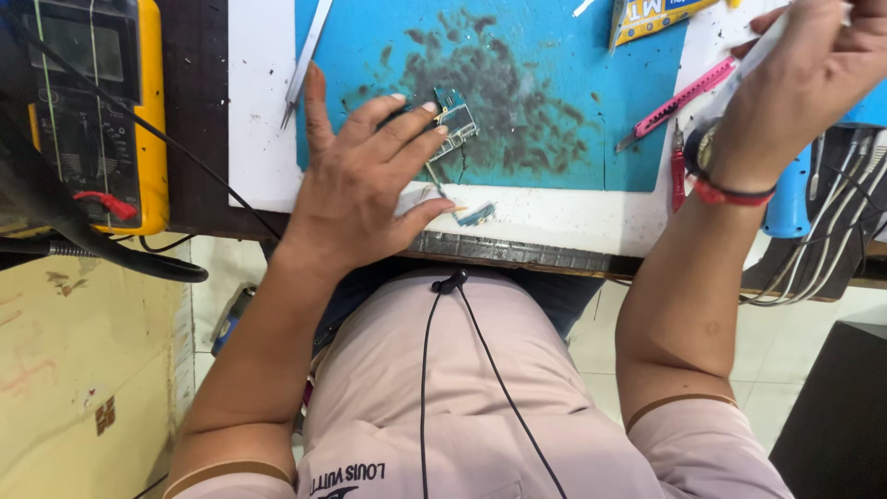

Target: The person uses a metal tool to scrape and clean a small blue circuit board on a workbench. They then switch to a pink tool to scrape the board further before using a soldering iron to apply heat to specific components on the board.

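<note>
Circuit board (453, 118), one, small and green-blue, lies on the stained blue mat (591, 148), pinned under the left hand's (356, 189) fingertips, fingers spread flat, not closed around it. Right hand (804, 79) is wrapped shut on one white tool (771, 46), up and well apart from the board. One yellow package (651, 17) at the mat's top edge. One pink cutter (677, 100) beside it, one tweezers (308, 57), one yellow multimeter (92, 111) far left.

Right hand (813, 65) partly cropped, perhaps gripping.
</note>
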